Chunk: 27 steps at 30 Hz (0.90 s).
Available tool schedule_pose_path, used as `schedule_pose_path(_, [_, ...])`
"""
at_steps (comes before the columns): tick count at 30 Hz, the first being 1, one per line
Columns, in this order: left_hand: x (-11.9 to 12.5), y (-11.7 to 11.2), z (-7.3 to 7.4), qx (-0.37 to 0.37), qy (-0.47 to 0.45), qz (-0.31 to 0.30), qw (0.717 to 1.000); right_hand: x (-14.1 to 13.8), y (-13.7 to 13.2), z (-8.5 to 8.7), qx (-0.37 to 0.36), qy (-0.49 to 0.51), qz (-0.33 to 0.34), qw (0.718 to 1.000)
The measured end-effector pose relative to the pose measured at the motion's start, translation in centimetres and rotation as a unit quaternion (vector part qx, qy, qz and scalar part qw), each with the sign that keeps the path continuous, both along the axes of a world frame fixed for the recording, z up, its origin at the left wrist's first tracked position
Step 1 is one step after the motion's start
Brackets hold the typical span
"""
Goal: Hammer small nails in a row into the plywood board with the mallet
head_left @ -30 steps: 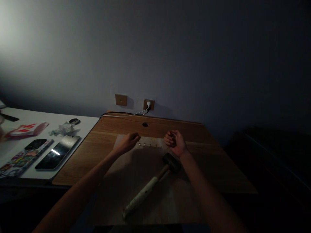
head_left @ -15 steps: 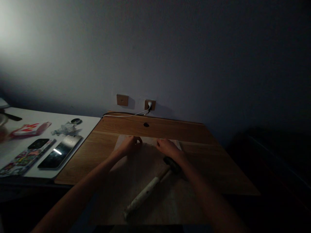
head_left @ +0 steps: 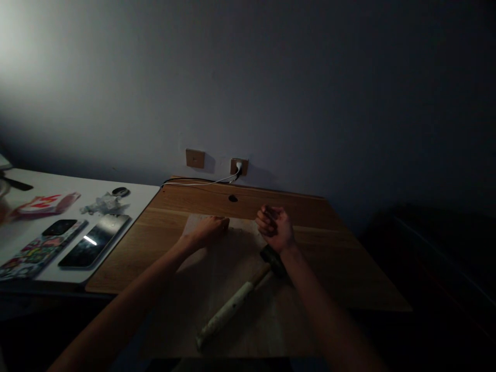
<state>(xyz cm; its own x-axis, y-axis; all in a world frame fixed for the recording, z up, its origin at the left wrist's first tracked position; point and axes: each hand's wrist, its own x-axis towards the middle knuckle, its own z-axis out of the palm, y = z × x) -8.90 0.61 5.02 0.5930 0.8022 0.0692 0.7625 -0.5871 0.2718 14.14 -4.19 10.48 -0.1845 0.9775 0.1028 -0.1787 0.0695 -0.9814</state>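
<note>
My left hand (head_left: 211, 230) rests at the far edge of a thin pale board (head_left: 217, 279), fingers curled down and pressed together; whatever they hold, if anything, is hidden. To the right, my right hand (head_left: 274, 227) is raised just above the board's far right corner. Its palm side is turned up and its fingers are curled in; no held thing can be made out in the dim light. A hammer (head_left: 232, 305) lies slantwise on the board, its dark head close by my right wrist and its pale, worn handle toward me.
The board lies on a wooden desk (head_left: 333, 258) against the wall. Cables run to a wall socket (head_left: 239, 166). On a white table (head_left: 143, 194) at left are a phone (head_left: 95, 243), a patterned phone case (head_left: 36, 253), a red-and-white packet (head_left: 48, 202) and crumpled plastic (head_left: 104, 203). A blurred hand shows at the far left edge.
My right hand has lifted off the board and turned over, fingers curling in. My left hand has closed a little and shifted slightly right. The hammer stays put.
</note>
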Motion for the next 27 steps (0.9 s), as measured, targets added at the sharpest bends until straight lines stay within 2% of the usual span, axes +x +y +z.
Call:
schedule_pose_path(4, [-0.7, 1.1, 0.3, -0.029, -0.036, -0.035, 0.998, -0.5, 0.6, -1.0, -0.034, -0.039, -0.018, 0.998])
schedule_pose_path(9, [-1.2, 1.5, 0.0, -0.072, -0.087, -0.058, 0.992, -1.1, 1.5, -3.4, -0.046, -0.221, -0.060, 0.972])
schedule_pose_path(14, [-0.5, 1.0, 0.1, -0.044, -0.070, -0.013, 0.997, -1.9, 2.3, -4.1, -0.012, -0.417, -0.062, 0.907])
schedule_pose_path(21, [0.0, 0.8, -0.1, -0.036, -0.077, -0.029, 0.996, -2.8, 1.9, -3.6, 0.036, -0.613, -0.037, 0.788])
schedule_pose_path(23, [0.0, 0.8, -0.2, -0.043, -0.114, -0.015, 0.992, -3.1, 1.7, -3.5, 0.040, -0.643, -0.024, 0.764])
schedule_pose_path(25, [0.0, 1.0, -0.3, -0.068, -0.193, 0.029, 0.978, -3.4, 1.6, -3.4, 0.042, -0.661, -0.006, 0.749])
schedule_pose_path(26, [0.1, 1.1, -0.3, -0.096, -0.254, 0.057, 0.961, -3.4, 1.6, -3.3, 0.042, -0.665, 0.003, 0.746])
schedule_pose_path(27, [0.1, 1.2, -0.2, -0.137, -0.326, 0.083, 0.932, -3.5, 1.6, -3.3, 0.041, -0.666, 0.012, 0.745])
